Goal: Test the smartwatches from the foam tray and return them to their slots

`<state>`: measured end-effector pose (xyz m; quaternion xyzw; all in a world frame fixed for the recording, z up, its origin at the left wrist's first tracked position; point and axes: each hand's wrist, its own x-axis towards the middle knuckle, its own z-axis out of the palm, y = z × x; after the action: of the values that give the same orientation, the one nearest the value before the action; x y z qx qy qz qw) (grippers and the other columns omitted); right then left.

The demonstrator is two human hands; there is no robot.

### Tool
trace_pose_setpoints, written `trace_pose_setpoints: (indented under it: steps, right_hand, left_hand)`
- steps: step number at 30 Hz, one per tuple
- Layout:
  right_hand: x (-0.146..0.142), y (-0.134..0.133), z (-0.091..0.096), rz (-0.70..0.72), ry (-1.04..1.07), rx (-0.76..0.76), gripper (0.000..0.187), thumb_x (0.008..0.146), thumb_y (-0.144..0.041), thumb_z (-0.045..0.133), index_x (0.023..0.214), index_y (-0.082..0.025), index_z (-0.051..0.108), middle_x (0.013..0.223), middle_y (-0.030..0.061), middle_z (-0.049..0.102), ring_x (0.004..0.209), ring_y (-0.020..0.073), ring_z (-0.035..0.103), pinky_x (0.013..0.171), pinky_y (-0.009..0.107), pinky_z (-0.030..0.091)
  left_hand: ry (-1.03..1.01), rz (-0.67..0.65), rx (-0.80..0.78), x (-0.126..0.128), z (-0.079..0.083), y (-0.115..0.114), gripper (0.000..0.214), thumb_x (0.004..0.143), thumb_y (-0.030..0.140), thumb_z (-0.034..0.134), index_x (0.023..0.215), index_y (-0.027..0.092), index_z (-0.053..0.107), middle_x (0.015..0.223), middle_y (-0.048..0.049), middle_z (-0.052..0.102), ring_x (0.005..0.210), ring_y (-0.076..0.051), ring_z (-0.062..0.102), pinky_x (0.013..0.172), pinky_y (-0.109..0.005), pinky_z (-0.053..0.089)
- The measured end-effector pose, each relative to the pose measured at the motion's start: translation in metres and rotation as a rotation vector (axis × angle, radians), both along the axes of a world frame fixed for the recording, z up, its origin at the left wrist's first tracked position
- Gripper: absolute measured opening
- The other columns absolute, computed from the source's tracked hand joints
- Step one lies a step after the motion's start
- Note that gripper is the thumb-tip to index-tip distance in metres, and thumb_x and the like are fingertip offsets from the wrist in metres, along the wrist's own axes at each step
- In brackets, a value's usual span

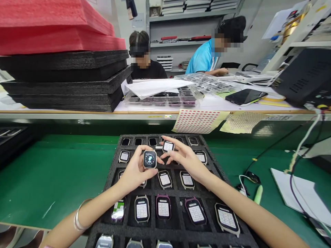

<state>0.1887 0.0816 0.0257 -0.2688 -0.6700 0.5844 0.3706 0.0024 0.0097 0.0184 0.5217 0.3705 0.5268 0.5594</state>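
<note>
My left hand (141,167) grips a smartwatch case (150,159) without a strap, its lit screen showing a dial and turned up toward me. Just right of it, my right hand (182,156) has thumb and index finger closed on a second smartwatch (168,146), which shows a white menu of icons. Both hands are over a black foam tray (110,187) divided into square slots. Several more watch cases lie in the slots, such as a purple-framed one (163,207) and a silver-framed one (142,209). My forearms and hands cover some slots.
A shelf edge (144,116) runs behind the tray, with stacked black foam (64,81) and red foam (59,29) at left. Dotted sticker sheets (200,120) hang from it. Cables (293,172) and white paper (297,191) are at right. Two people sit beyond.
</note>
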Motion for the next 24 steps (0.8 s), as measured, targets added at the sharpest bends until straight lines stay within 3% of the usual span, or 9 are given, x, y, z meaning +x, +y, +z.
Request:
trace_pose_setpoints:
  steps: [7,12,18,24]
  right_hand:
    - [0.0006,0.0033,0.0000,-0.065,0.070,-0.057,0.054,0.087,-0.035,0.062,0.137,-0.025,0.043,0.121,0.0110,0.057,0.079,0.0176,0.066,0.061,0.028,0.053]
    - [0.0025,0.0054,-0.0004,-0.070,0.070,-0.078,0.055,0.087,-0.035,0.063,0.137,-0.025,0.043,0.118,0.0110,0.059,0.077,0.0171,0.065,0.060,0.027,0.053]
    - [0.0033,0.0068,0.0006,-0.073,0.083,-0.085,0.053,0.088,-0.034,0.061,0.137,-0.024,0.043,0.119,0.0116,0.059,0.077,0.0171,0.066,0.059,0.026,0.052]
    - [0.0038,0.0065,0.0002,-0.048,0.080,-0.086,0.054,0.088,-0.034,0.061,0.137,-0.024,0.042,0.121,0.0122,0.058,0.076,0.0172,0.065,0.058,0.027,0.052]
  left_hand:
    - [-0.139,-0.062,-0.095,0.0004,-0.0058,0.0012,0.063,0.070,0.009,0.070,0.125,0.024,0.042,0.100,-0.0045,0.062,0.096,-0.019,0.060,0.085,-0.035,0.046]
    - [-0.278,-0.107,-0.144,0.0011,-0.0055,0.0029,0.050,0.074,0.009,0.061,0.120,0.021,0.046,0.105,-0.0089,0.063,0.099,-0.023,0.061,0.091,-0.045,0.047]
    - [-0.192,-0.112,-0.135,0.0017,-0.0018,0.0020,0.032,0.089,0.024,0.055,0.119,0.019,0.046,0.092,-0.0081,0.064,0.085,-0.022,0.066,0.075,-0.038,0.054]
    - [-0.158,-0.093,-0.095,0.0015,-0.0049,0.0031,0.027,0.088,0.023,0.056,0.114,0.019,0.049,0.094,-0.0087,0.065,0.085,-0.022,0.066,0.070,-0.036,0.056]
